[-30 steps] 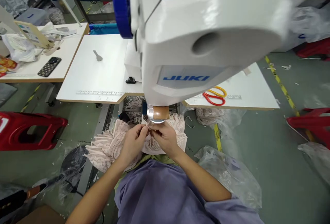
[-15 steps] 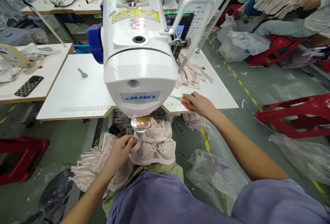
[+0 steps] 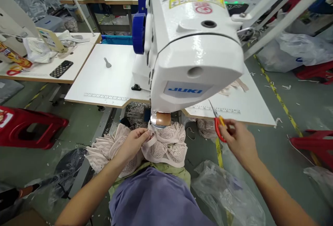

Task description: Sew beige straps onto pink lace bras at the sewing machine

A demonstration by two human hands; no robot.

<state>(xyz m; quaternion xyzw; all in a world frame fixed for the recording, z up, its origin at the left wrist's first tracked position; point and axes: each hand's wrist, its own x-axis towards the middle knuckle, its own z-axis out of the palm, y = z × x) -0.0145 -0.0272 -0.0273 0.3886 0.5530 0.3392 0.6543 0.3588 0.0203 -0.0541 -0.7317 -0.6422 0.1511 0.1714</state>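
My left hand [image 3: 136, 142] is closed in a pinch on the edge of a pale pink lace bra [image 3: 162, 149], just left of the needle area of a white sewing machine [image 3: 195, 66]. The bra lies over my lap, under the machine's head. More lace bras [image 3: 109, 146] are bunched beneath my left forearm. In my right hand [image 3: 238, 141] is a pair of scissors [image 3: 217, 123] with red and yellow handles. Their blades point up and away, off the front edge of the right table part. The stitching point itself is hidden behind the machine head.
A white tabletop [image 3: 111, 73] carries a small grey tool [image 3: 107, 63] and a printed ruler. Beige fabric strips [image 3: 234, 87] lie on its right part. Red stools [image 3: 33, 127] stand on both sides. A phone [image 3: 61, 69] rests on the neighbouring table. Plastic bags [image 3: 229, 191] cover floor at right.
My right hand has lifted the scissors off the tabletop and brought them back towards me. My left hand keeps its pinch on the bra. The view has turned right and moved closer.
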